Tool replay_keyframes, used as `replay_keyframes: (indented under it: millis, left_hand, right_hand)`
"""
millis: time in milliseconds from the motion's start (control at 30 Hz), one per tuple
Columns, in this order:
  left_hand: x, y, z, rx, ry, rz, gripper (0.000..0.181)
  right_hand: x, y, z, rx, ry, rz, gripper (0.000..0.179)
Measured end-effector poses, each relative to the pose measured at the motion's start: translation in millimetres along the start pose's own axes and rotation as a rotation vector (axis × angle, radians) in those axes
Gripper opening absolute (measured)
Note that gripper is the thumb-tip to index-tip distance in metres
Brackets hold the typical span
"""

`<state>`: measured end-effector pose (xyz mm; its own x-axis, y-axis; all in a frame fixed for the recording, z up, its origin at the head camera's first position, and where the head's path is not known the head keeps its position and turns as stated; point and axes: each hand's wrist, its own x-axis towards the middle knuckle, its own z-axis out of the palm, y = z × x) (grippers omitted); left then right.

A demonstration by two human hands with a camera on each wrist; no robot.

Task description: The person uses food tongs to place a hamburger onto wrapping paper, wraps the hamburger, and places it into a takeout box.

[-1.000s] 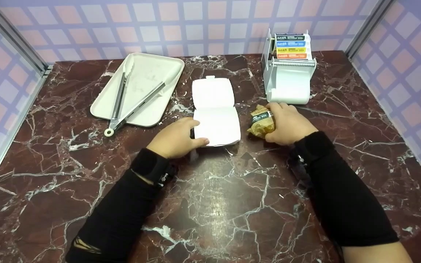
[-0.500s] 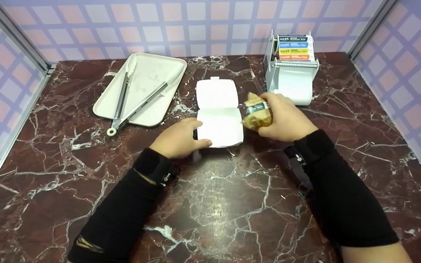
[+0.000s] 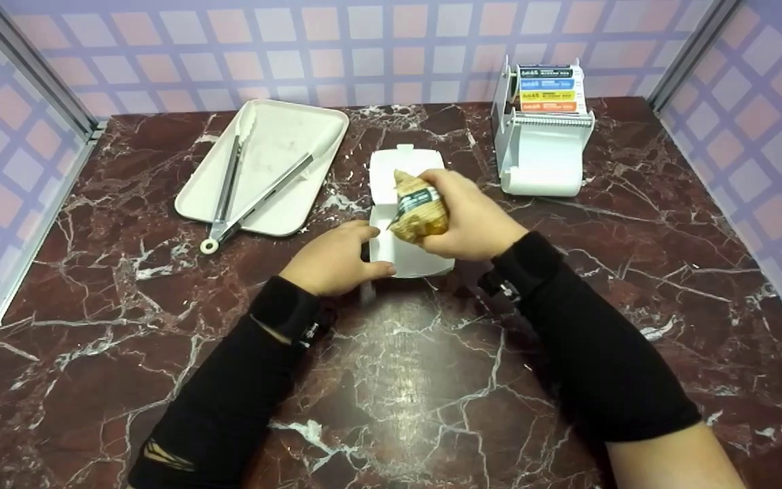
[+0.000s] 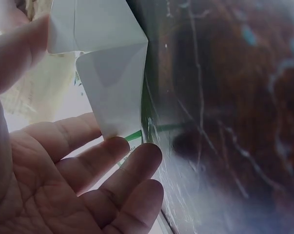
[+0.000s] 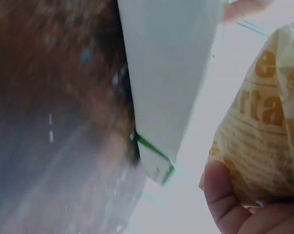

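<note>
My right hand (image 3: pixel 476 217) grips a wrapped burger (image 3: pixel 418 210) in yellow-brown printed paper with a dark green label. It hangs over an open white paper burger box (image 3: pixel 425 266), overlapping both its base and lid in the head view. In the right wrist view my thumb presses the wrapped burger (image 5: pixel 264 126), beside the white box wall (image 5: pixel 168 63) with a green stripe. My left hand (image 3: pixel 337 258) holds the box's left side, thumb near its front corner. In the left wrist view, curled fingers (image 4: pixel 137 165) lie along the white box wall (image 4: pixel 115 87).
At the back left is a cream tray (image 3: pixel 286 136) with open metal tongs (image 3: pixel 269 195) lying across it, their ring end past the rim. A label dispenser (image 3: pixel 544 146) with colored rolls stands at the back right. Tiled-pattern walls (image 3: pixel 418 51) border the dark marbled table (image 3: pixel 391 380).
My right hand has lifted the wrapped burger from the table right of the box and carried it left over the box. My left hand keeps its place at the box's left side.
</note>
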<state>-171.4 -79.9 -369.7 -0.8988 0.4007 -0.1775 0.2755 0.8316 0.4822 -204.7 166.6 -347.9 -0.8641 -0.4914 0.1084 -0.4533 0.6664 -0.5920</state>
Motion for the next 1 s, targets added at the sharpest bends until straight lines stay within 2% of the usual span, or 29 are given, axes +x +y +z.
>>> replay_keyframes:
  millis: [233,433,700,867,1000]
  left_hand:
    - [0.8,1.1,0.8,-0.008,0.0,0.002,0.08]
    - [0.6,0.0,1.2,-0.012,-0.008,-0.007,0.082]
    - [0.1,0.9,1.0,-0.018,-0.007,-0.008,0.078]
    - [0.4,0.7,1.6,-0.031,0.0,0.002,0.069]
    - [-0.2,0.8,1.9,-0.074,0.01,-0.002,0.078]
  right_hand:
    - [6.5,2.7,18.2,0.014,-0.046,-0.005,0.089]
    - [7.1,2.3,25.2,0.003,-0.096,-0.005,0.087]
    - [5.9,0.2,27.6,-0.113,-0.134,-0.001,0.088]
    - [5.8,0.0,29.1,-0.163,-0.147,0.013,0.09]
    - [6.0,0.5,30.3,-0.192,-0.16,0.01,0.09]
